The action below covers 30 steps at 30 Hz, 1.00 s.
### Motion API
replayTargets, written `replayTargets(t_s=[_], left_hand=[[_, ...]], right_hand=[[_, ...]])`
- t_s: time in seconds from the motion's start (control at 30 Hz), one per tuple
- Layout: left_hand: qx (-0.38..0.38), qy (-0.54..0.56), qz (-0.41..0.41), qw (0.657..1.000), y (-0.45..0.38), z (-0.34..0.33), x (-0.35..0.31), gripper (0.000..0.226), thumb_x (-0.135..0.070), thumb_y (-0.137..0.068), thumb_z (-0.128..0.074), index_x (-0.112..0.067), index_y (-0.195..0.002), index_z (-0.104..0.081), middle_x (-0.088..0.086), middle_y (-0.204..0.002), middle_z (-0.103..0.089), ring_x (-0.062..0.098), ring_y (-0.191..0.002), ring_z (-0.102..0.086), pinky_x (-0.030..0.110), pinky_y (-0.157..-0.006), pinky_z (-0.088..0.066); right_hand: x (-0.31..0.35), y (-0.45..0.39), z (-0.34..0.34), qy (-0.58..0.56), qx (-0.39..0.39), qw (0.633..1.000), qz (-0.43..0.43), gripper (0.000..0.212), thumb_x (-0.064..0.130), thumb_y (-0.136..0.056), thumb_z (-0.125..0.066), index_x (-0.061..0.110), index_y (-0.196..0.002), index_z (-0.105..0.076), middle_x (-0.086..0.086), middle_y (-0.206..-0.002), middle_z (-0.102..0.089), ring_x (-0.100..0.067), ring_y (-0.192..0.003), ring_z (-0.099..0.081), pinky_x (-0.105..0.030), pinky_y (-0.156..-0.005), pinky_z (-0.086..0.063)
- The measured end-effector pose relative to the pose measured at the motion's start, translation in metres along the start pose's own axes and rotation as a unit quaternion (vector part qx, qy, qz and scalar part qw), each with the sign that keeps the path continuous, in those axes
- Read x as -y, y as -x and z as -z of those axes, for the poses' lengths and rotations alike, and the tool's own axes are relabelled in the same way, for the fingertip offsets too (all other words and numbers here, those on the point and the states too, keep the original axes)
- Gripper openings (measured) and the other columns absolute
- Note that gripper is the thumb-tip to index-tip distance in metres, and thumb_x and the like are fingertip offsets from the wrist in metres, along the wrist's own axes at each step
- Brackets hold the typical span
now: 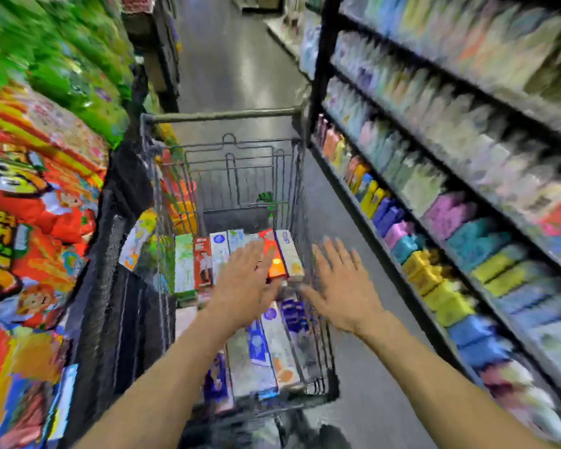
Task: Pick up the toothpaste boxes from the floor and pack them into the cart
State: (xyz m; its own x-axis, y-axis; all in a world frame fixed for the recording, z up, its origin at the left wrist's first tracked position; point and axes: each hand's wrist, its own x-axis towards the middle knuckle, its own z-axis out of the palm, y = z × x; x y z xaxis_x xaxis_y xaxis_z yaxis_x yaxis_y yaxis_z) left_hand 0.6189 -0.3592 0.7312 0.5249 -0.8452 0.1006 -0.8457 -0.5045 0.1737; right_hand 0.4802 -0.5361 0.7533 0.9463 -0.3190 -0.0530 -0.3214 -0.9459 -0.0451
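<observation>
A wire shopping cart (230,150) stands in the aisle in front of me, its handle bar at the far end. Several toothpaste boxes (204,264) lie side by side in its basket, in a far row and a near row (272,354). My left hand (243,283) hovers over the boxes with fingers spread and straight, holding nothing. My right hand (340,286) is spread flat above the cart's right rim, also holding nothing. The frame is blurred by motion. No boxes show on the floor.
A black shelf unit (321,92) full of coloured packs runs along the right. Stacked red and green snack bags (39,189) fill the left side. The grey aisle floor (234,59) stretches ahead beyond the cart.
</observation>
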Motion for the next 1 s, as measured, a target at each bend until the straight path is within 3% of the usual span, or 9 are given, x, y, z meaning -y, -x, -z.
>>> replayTargets(t_s=[0.13, 0.27, 0.43, 0.6, 0.73, 0.87, 0.97, 1.0], left_hand=[[-0.021, -0.038, -0.131, 0.990, -0.040, 0.041, -0.093, 0.075, -0.053, -0.089, -0.037, -0.002, -0.142, -0.054, 0.025, -0.144, -0.053, 0.040, -0.133, -0.052, 0.057, -0.108, -0.044], [-0.043, -0.051, -0.254, 0.965, -0.064, 0.063, -0.202, 0.077, -0.058, -0.093, -0.031, -0.007, -0.149, -0.046, 0.020, -0.150, -0.049, 0.036, -0.140, -0.045, 0.053, -0.116, -0.036], [-0.044, -0.048, -0.390, 0.919, -0.058, 0.067, -0.358, 0.080, -0.063, -0.094, -0.027, -0.009, -0.151, -0.044, 0.018, -0.155, -0.044, 0.034, -0.145, -0.040, 0.052, -0.118, -0.031], [-0.026, -0.040, -0.508, 0.860, 0.001, 0.053, -0.532, 0.094, -0.070, -0.090, -0.008, -0.009, -0.158, -0.026, 0.011, -0.164, -0.028, 0.033, -0.153, -0.021, 0.049, -0.125, -0.017], [-0.008, -0.021, -0.584, 0.812, 0.080, 0.034, -0.660, 0.095, -0.070, -0.088, -0.006, -0.010, -0.159, -0.025, 0.013, -0.163, -0.030, 0.036, -0.152, -0.024, 0.050, -0.124, -0.017], [0.007, -0.017, -0.656, 0.754, 0.166, 0.013, -0.770, 0.097, -0.073, -0.087, 0.000, -0.014, -0.160, -0.022, 0.011, -0.164, -0.029, 0.033, -0.152, -0.023, 0.049, -0.125, -0.014], [0.028, -0.020, -0.706, 0.707, 0.235, 0.004, -0.838, 0.099, -0.073, -0.083, 0.005, -0.017, -0.161, -0.020, 0.009, -0.166, -0.025, 0.029, -0.155, -0.016, 0.048, -0.125, -0.012], [0.037, -0.019, -0.724, 0.689, 0.258, 0.002, -0.857, 0.102, -0.073, -0.080, 0.008, -0.017, -0.160, -0.020, 0.009, -0.166, -0.025, 0.029, -0.155, -0.015, 0.048, -0.125, -0.012]], right_hand=[[-0.056, 0.083, 0.052, 0.018, -0.034, 0.992, -0.122, 0.088, 0.070, -0.091, -0.024, 0.009, -0.151, -0.043, -0.020, -0.158, -0.036, -0.038, -0.146, -0.036, -0.058, -0.117, -0.031], [-0.111, 0.185, 0.086, 0.008, -0.052, 0.966, -0.253, 0.095, 0.075, -0.087, -0.009, 0.017, -0.161, -0.018, -0.012, -0.168, -0.009, -0.031, -0.156, -0.006, -0.051, -0.126, -0.008], [-0.168, 0.337, 0.102, 0.004, -0.082, 0.908, -0.412, 0.100, 0.077, -0.080, 0.006, 0.020, -0.163, -0.005, -0.008, -0.169, 0.003, -0.027, -0.156, 0.004, -0.046, -0.126, 0.000], [-0.200, 0.520, 0.096, 0.003, -0.074, 0.833, -0.549, 0.108, 0.080, -0.076, 0.010, 0.019, -0.162, -0.011, -0.008, -0.170, -0.001, -0.026, -0.157, 0.000, -0.044, -0.127, -0.003], [-0.199, 0.666, 0.079, 0.000, -0.062, 0.767, -0.638, 0.111, 0.083, -0.077, 0.016, 0.019, -0.162, -0.015, -0.010, -0.169, -0.006, -0.030, -0.156, -0.005, -0.046, -0.126, -0.007], [-0.175, 0.795, 0.062, -0.003, -0.047, 0.685, -0.727, 0.119, 0.086, -0.070, 0.025, 0.020, -0.161, -0.016, -0.009, -0.169, -0.009, -0.029, -0.156, -0.007, -0.044, -0.126, -0.009], [-0.139, 0.876, 0.052, -0.007, -0.052, 0.614, -0.787, 0.109, 0.082, -0.079, 0.010, 0.018, -0.159, -0.025, -0.015, -0.167, -0.016, -0.033, -0.154, -0.015, -0.046, -0.125, -0.014], [-0.127, 0.900, 0.049, -0.009, -0.051, 0.590, -0.806, 0.112, 0.084, -0.077, 0.012, 0.017, -0.159, -0.026, -0.016, -0.166, -0.018, -0.034, -0.153, -0.017, -0.047, -0.125, -0.014]])
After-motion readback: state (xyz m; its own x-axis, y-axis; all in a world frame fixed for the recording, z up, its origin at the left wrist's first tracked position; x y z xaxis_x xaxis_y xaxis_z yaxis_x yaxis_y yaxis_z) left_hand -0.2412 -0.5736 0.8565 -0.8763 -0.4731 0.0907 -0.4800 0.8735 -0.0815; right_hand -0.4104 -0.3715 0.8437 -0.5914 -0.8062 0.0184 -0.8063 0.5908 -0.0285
